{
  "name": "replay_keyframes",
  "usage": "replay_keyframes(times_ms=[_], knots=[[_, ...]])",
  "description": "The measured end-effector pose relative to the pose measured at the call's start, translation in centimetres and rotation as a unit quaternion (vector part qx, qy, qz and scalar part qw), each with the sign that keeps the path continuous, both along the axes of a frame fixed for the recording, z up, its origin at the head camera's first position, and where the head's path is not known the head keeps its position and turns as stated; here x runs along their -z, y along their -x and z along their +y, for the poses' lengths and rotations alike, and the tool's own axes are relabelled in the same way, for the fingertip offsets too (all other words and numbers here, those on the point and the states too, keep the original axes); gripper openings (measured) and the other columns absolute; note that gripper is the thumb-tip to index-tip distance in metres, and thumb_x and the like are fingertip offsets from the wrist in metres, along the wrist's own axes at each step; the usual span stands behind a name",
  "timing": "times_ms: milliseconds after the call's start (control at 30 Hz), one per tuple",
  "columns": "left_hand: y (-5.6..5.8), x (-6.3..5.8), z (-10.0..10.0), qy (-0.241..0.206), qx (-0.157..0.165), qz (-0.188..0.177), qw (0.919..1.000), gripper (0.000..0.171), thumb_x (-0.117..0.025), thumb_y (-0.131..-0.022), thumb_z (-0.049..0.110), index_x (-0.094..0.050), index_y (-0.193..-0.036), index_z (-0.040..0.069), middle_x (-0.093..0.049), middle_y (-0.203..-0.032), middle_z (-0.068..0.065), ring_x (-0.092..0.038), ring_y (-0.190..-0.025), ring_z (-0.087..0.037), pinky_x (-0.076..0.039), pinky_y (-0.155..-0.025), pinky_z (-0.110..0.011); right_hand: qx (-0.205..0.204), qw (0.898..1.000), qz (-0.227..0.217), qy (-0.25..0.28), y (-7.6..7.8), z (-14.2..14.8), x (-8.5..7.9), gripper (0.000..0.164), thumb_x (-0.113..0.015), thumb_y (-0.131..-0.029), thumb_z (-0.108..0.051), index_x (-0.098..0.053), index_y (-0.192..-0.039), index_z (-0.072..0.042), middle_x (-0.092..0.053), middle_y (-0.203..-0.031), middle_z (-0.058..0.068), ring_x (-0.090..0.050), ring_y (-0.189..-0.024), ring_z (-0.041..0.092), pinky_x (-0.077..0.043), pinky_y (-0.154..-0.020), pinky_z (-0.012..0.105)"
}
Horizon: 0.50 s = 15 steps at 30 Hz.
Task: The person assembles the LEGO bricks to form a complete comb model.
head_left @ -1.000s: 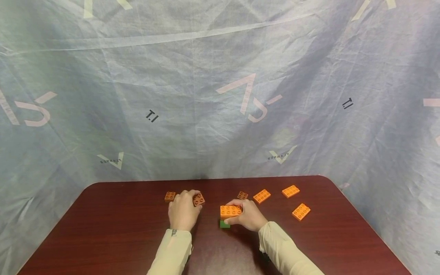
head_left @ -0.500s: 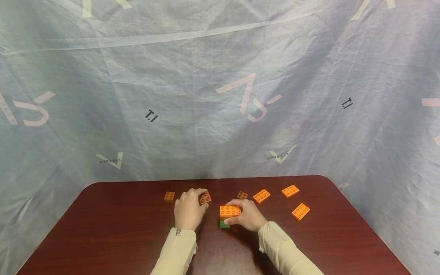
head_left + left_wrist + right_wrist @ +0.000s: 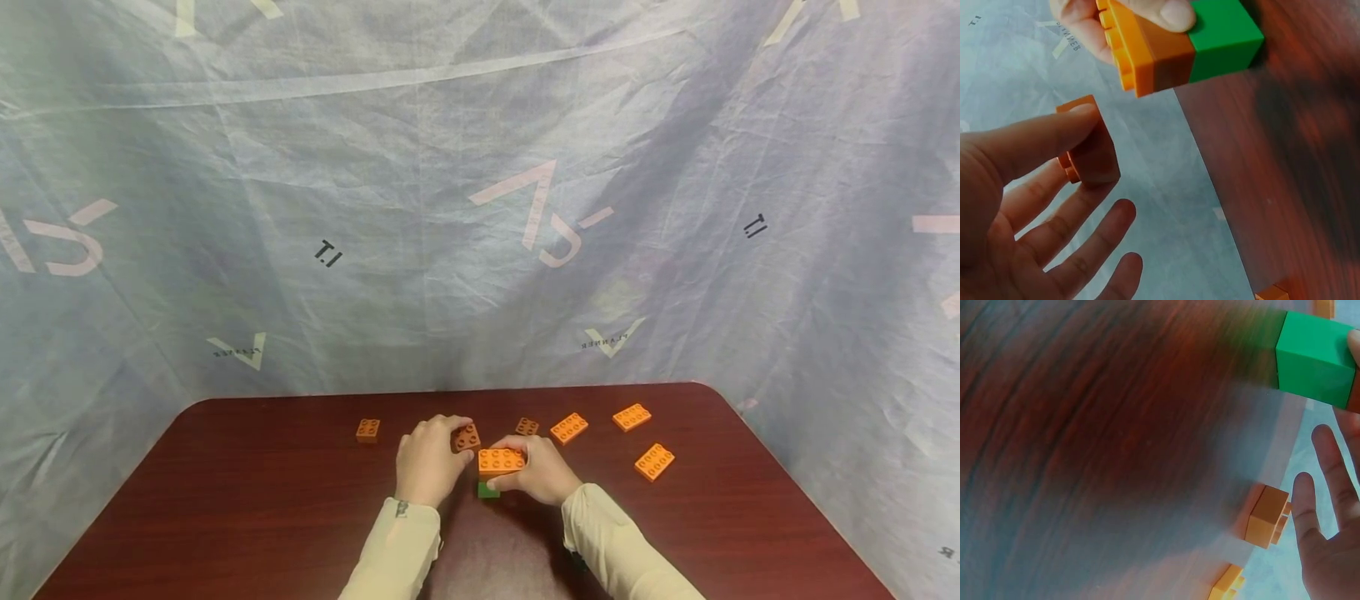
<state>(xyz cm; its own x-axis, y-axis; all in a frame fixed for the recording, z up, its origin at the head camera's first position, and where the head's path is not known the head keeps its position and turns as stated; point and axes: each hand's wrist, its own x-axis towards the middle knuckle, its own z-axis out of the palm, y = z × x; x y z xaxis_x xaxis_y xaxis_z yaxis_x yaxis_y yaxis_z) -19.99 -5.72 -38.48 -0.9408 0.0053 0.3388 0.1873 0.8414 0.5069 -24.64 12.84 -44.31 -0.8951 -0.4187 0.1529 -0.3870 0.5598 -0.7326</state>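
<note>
Between thumb and fingers, my left hand (image 3: 429, 465) pinches a brown two-by-two toy building brick (image 3: 467, 437), just left of the stack. In the left wrist view this brick (image 3: 1102, 153) is clear of the table, studs facing left, with the other fingers spread below it. My right hand (image 3: 547, 475) grips a small stack from its right side. An orange two-by-four plate (image 3: 501, 461) tops the stack, a brown layer (image 3: 1172, 59) lies under it, and a green brick (image 3: 488, 490) forms the base. The right thumb overlaps the stack's side.
One brown brick (image 3: 367, 430) stands at the table's (image 3: 225, 500) back left. Behind the right hand lies another brown brick (image 3: 527, 427). To the right are three orange plates, the nearest-lying plate (image 3: 655, 462) among them. A grey cloth (image 3: 427, 250) hangs behind the table.
My left hand has moved right with its brown brick, from near the back-left brick to beside the stack. The right hand and the stack have stayed in place.
</note>
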Motion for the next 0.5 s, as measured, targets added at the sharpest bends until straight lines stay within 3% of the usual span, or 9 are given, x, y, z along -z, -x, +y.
replay_keyframes(times_ms=[500], knots=[[-0.2, 0.1, 1.1, 0.007, 0.047, -0.014, 0.9987, 0.039, -0.089, -0.078, 0.014, -0.078, -0.116, 0.012, -0.074, -0.107, -0.01, -0.068, -0.094, -0.029, -0.051, -0.079, -0.047, -0.006, 1.0, 0.006, -0.005, 0.1, 0.1, 0.0, 0.039, -0.092, -0.073, -0.021, -0.076, -0.107, -0.013, -0.07, -0.091, -0.004, -0.057, -0.073, 0.011, -0.048, -0.065, 0.028]])
